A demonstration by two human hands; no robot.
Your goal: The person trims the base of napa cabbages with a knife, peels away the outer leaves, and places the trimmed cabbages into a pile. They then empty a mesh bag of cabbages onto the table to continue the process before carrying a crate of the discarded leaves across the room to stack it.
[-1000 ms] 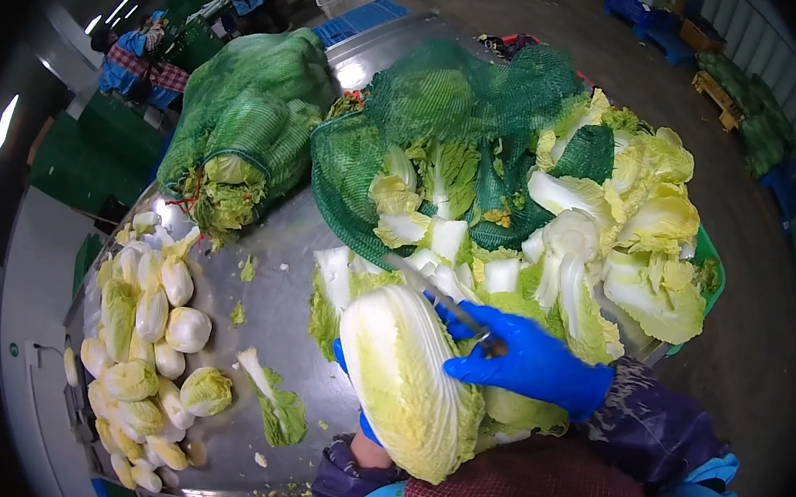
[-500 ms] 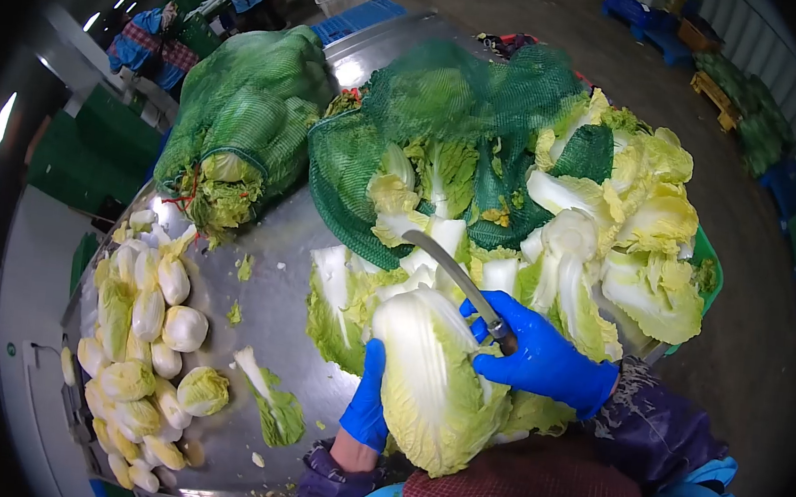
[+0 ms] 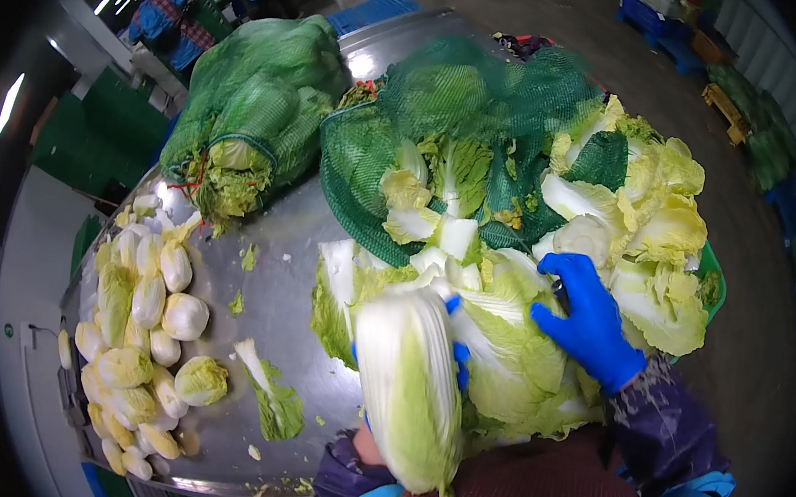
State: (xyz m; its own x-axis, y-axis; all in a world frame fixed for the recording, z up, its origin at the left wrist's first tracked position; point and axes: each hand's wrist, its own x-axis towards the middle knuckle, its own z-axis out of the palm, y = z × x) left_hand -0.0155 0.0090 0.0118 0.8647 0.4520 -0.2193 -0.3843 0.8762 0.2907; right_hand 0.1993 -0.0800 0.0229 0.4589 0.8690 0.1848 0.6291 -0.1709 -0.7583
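A pale napa cabbage [image 3: 408,387] stands tilted close in front of me, gripped by my left hand [image 3: 460,360]. Only blue-gloved fingertips of that hand show, around the cabbage's right side. My right hand [image 3: 590,324], also gloved in blue, is curled around the dark handle of a knife [image 3: 561,293]; the knife's blade is hidden. Beneath the right hand lie large loose outer leaves [image 3: 518,339], right beside the cabbage. More pulled-off leaves [image 3: 661,219] are heaped farther right.
Trimmed cabbage hearts [image 3: 147,302] are piled on the left of the metal table [image 3: 272,285]. A full green mesh sack [image 3: 260,94] and an opened mesh sack [image 3: 358,169] lie at the back. One loose leaf [image 3: 270,393] rests near the pile. Other people [image 3: 167,25] stand far left.
The cabbage has turned and shifted slightly left, with large outer leaves now lying to its right. My right hand has moved right and up, away from the cabbage, and the curved blade is no longer visible.
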